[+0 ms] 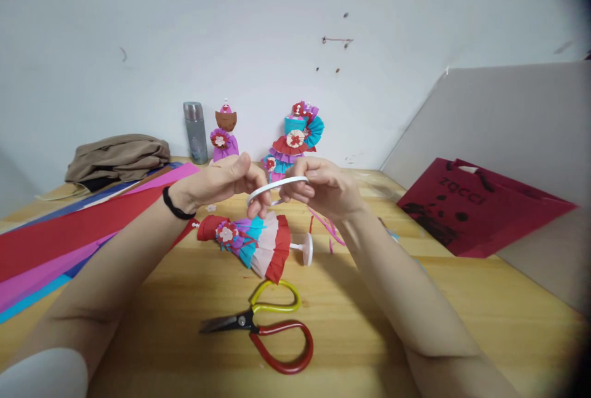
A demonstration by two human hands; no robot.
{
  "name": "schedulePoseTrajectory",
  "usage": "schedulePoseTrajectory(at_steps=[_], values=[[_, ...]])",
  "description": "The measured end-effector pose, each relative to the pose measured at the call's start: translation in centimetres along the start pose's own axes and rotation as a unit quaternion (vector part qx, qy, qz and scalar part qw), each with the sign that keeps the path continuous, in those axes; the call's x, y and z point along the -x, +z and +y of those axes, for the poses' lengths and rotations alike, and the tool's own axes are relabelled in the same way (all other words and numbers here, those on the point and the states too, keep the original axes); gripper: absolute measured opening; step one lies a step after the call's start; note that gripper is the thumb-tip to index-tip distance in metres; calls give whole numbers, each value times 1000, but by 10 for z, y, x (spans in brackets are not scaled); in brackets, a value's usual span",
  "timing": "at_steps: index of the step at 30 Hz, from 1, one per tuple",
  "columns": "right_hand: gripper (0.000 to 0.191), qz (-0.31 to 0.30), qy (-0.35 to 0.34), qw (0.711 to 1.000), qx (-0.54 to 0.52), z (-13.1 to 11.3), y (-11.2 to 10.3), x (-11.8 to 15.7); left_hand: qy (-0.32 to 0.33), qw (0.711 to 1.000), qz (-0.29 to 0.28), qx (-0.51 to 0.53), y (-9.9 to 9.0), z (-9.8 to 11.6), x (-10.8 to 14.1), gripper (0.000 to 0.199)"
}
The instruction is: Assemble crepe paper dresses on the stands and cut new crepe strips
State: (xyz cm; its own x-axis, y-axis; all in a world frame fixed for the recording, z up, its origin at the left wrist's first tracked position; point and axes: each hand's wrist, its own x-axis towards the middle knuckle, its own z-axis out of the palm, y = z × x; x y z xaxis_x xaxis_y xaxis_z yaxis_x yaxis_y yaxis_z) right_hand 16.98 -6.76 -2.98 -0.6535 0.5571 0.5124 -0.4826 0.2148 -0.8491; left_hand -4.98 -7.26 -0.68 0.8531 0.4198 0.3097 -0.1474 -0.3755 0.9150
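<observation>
Above the middle of the table, my left hand [226, 179] and my right hand [325, 189] pinch a thin white band [277, 184] between them. It curves like part of a ring; the fingers hide some of it, and I cannot tell its exact kind. Just below lies a small dress form [258, 241] on its side, wearing a ruffled paper dress in red, pale pink, blue and purple with a flower at the waist. Its white round base [308, 249] points right. Nearer to me rest scissors [247, 320] with one yellow and one red handle, blades pointing left.
Coloured paper sheets [83, 238] and a folded brown cloth [117, 158] are at left. Against the wall stand a grey flask [196, 133] and two dressed forms, one purple [225, 146], one multicoloured [295, 139]. A dark red bag [480, 207] leans at right. Pink scraps [330, 226] lie near my right hand.
</observation>
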Motion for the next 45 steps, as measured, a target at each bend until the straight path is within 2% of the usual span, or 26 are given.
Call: schedulePoseTrajectory(at_steps=[4,9,11,14,16,20,26,31,37,45], values=[[16,-8,-24,1000,12,-1,-9,0,23,998,55,-31,-3,4,3,32],[32,-35,-4,997,64,-6,-19,2,6,992,71,-103,-5,6,5,26],[35,-22,4,992,125,-9,-16,3,-10,985,78,-156,-4,7,4,23],[29,18,32,973,229,-10,-4,5,-26,971,79,-226,-2,9,2,20],[27,45,55,964,257,-10,5,5,-30,963,76,-256,0,10,0,21],[30,58,67,964,252,-8,9,4,-37,957,87,-275,2,11,-1,21],[35,-4,63,977,205,1,-5,4,-27,962,93,-256,2,14,0,19],[33,-38,50,983,172,8,-10,4,-25,969,79,-231,0,14,2,22],[28,-38,42,991,123,4,-13,6,-22,986,32,-162,-7,13,5,25],[25,-58,56,990,116,3,-19,7,-36,982,24,-182,-12,11,5,22]])
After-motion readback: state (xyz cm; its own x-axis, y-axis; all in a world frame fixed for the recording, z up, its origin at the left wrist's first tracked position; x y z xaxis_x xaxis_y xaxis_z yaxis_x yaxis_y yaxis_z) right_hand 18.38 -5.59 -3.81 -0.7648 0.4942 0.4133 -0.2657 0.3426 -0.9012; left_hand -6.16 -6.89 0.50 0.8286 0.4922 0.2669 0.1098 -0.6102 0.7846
